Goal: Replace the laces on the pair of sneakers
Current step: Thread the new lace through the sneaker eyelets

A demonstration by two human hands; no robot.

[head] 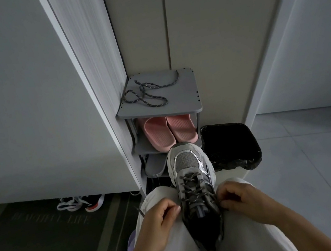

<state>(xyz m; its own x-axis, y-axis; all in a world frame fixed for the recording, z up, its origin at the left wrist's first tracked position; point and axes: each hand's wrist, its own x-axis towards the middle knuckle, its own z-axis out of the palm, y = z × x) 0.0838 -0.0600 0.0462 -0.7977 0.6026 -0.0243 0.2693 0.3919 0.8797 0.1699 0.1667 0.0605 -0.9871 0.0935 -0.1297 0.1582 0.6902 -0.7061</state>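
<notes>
Beside the sneaker, left hand and right hand each pinch its lace; open floor lies right.

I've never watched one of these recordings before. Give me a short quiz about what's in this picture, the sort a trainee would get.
1. True or false: the sneaker has nothing threaded through its eyelets.
2. What lies on top of the shoe rack? A a hat; B a loose lace; C a book.
3. Fill in: the left hand and the right hand each pinch the sneaker's ____.

Key: 1 false; 2 B; 3 lace.
</notes>
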